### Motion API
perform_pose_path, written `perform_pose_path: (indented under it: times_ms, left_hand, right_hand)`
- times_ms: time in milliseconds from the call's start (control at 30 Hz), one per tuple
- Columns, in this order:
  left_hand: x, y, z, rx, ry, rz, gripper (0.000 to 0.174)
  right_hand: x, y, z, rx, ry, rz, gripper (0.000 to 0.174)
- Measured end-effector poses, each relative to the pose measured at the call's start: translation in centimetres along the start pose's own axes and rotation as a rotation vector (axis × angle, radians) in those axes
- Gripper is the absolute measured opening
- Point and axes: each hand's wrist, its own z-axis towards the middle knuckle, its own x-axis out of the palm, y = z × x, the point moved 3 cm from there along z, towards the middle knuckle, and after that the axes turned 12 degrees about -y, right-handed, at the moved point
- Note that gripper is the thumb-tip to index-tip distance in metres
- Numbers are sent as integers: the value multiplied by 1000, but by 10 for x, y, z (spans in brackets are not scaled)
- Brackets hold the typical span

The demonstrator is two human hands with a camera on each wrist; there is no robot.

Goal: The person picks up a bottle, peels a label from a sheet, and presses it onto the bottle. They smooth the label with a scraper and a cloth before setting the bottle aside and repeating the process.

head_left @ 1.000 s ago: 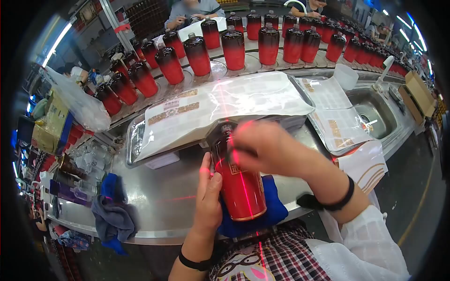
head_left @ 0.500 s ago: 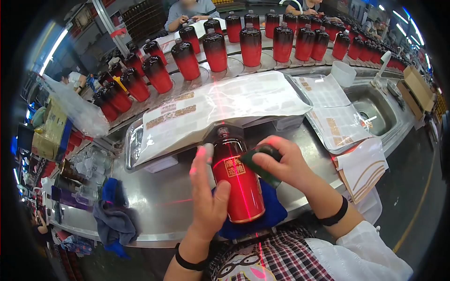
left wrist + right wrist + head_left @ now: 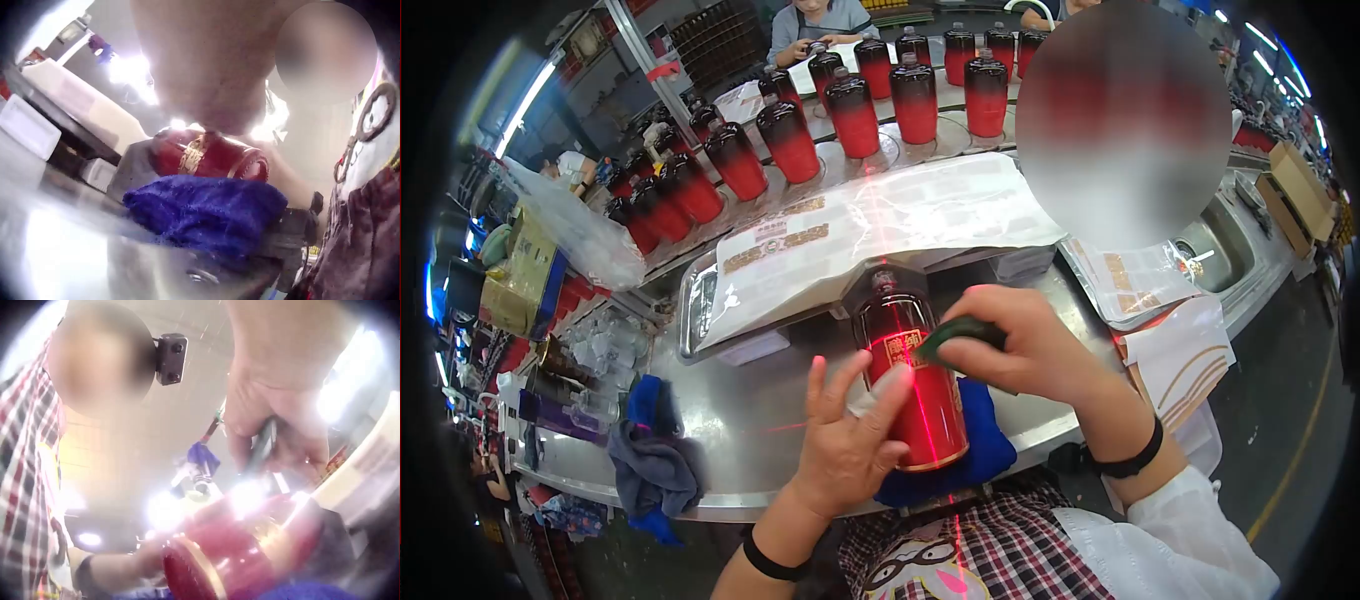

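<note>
A red bottle (image 3: 930, 425) with a black shoulder and a gold character label (image 3: 903, 345) lies on a folded blue cloth (image 3: 990, 440), its neck pointing away from me. My right hand (image 3: 1025, 345) grips a flat dark green piece (image 3: 968, 330), perhaps a scraper, with its edge at the label's right side. My left hand (image 3: 840, 430) has its fingers spread at the bottle's left side; one finger with a white cover reaches over the label's lower part. In the left wrist view, the blue cloth (image 3: 206, 215) bunches under the bottle (image 3: 215, 156).
Behind the bottle, a sheet of gold labels (image 3: 880, 235) covers a metal tray (image 3: 697, 320). Red-black bottles (image 3: 790, 145) line the curved conveyor beyond. A grey towel (image 3: 650, 465) hangs at the left edge, and a sink (image 3: 1225, 240) sits to the right.
The right hand came off the bottle's upper part, drew right with the green piece, then returned to the label. My left fingers shifted over the label's lower part. Conveyor bottles moved right.
</note>
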Motion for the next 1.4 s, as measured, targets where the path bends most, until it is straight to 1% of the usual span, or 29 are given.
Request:
perform_pose_path:
  times_ms: [33,67,100,167,233,267,333,367,400,433,500,533,567,600,633,700,733,767,833,900,967,1033,1067,1133,1200,1233,1300,1367,1400]
  left_hand:
    - [0,3,-5,-76,-43,-32,54]
    - [0,6,-7,-144,-118,-50,52]
    - [1,9,-11,-216,-146,-86,51]
    - [6,17,-17,-348,-204,-157,50]
    - [7,25,-16,-515,-234,-292,52]
    - [7,31,-11,-605,-213,-363,52]
    - [10,48,-2,-767,-175,-522,54]
    - [15,52,5,-855,-161,-696,53]
    - [21,55,17,-937,-152,-871,51]
    - [27,58,28,-1018,-143,-1048,50]
    - [39,68,46,-1122,-40,-1235,48]
    - [47,72,53,-1174,6,-1329,48]
    - [54,74,62,-1171,-17,-1436,44]
    - [61,77,67,-1212,65,-1429,41]
    - [66,81,71,-1251,139,-1420,38]
    - [68,88,75,-1267,183,-1343,30]
    - [62,82,75,-1348,172,-1226,28]
    - [59,82,68,-1206,130,-1238,25]
    - [43,72,62,-1100,94,-1224,23]
    - [6,55,51,-884,-72,-1233,24]
    - [-39,36,26,-788,-268,-1079,25]
    - [-93,12,-19,-746,-574,-872,30]
    - [-123,1,-48,-676,-686,-1000,33]
    - [-179,-26,-119,-614,-899,-1021,38]
    - [-220,-42,-186,-687,-1055,-758,38]
    - [-232,-48,-212,-779,-1109,-596,34]
    - [-229,-52,-274,-935,-1159,-162,28]
    - [-211,-50,-336,-1197,-1026,320,25]
    - [-179,-55,-329,-1200,-942,490,26]
  right_hand:
    - [4,8,10,-77,121,20,25]
    - [13,16,23,-105,292,-6,26]
    - [25,16,35,-215,393,-142,24]
    - [39,18,63,-164,202,-466,22]
    - [38,30,69,-263,342,-450,22]
    - [39,34,69,-306,419,-437,21]
    - [36,26,67,-270,198,-426,18]
    - [32,19,64,-251,87,-419,16]
    - [21,16,59,-399,-122,-572,15]
    - [16,14,45,-493,-207,-567,14]
    - [18,21,4,-497,-1,-335,17]
    - [15,25,-13,-395,80,-169,20]
    - [11,29,-25,-285,166,3,23]
    - [6,27,-32,-202,188,53,25]
    - [2,22,-37,-104,123,55,22]
    - [-9,20,-41,0,48,8,21]
    - [-13,17,-45,-16,3,52,22]
    - [-15,14,-47,-26,-39,98,22]
    - [-17,17,-48,-43,-102,151,23]
    - [-16,13,-49,-121,-135,173,26]
    - [-10,14,-49,-145,-170,219,32]
    - [4,17,-44,-148,-103,374,37]
    - [10,18,-43,-166,-47,382,40]
    - [29,26,-42,-167,19,421,40]
    - [59,36,-35,-252,74,418,39]
    - [71,40,-33,-264,94,415,39]
    - [95,51,-34,-291,131,404,38]
    - [112,61,-34,-297,210,357,34]
    - [85,41,-20,-284,239,349,33]
